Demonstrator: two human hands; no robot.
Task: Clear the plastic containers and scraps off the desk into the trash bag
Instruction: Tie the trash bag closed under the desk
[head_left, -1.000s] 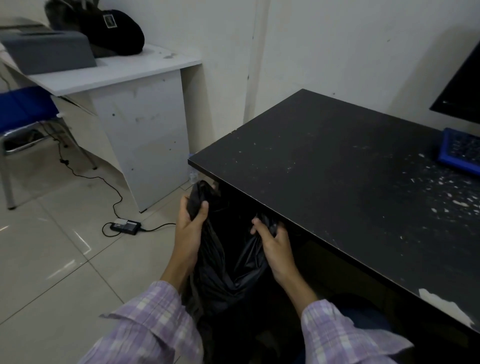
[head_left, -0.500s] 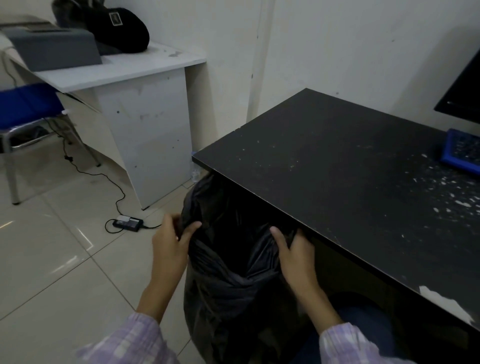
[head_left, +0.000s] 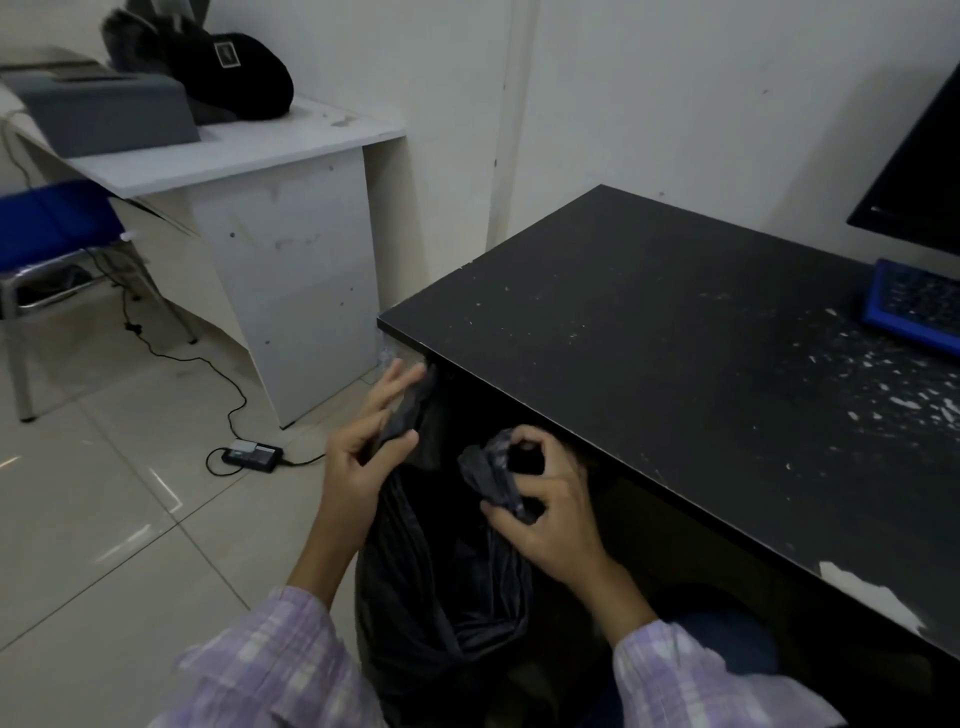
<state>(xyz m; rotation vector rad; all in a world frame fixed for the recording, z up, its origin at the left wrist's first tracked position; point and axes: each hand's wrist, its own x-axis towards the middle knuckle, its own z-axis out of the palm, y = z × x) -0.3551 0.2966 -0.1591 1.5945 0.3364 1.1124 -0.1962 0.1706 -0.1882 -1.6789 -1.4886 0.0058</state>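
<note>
Both hands are gripping the limp, thin trash bag (head_left: 441, 561) rim: left hand (head_left: 363, 457) pinching one flap, right hand (head_left: 540, 499) bunching the other; light, slippery, best held at the rim.

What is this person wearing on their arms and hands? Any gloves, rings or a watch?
Both hands are bare: no gloves, rings or watch show on the left hand or the right hand. Each arm wears a long sleeve in a pale lilac and white check, the left sleeve and right sleeve ending loosely above the wrist.
</note>
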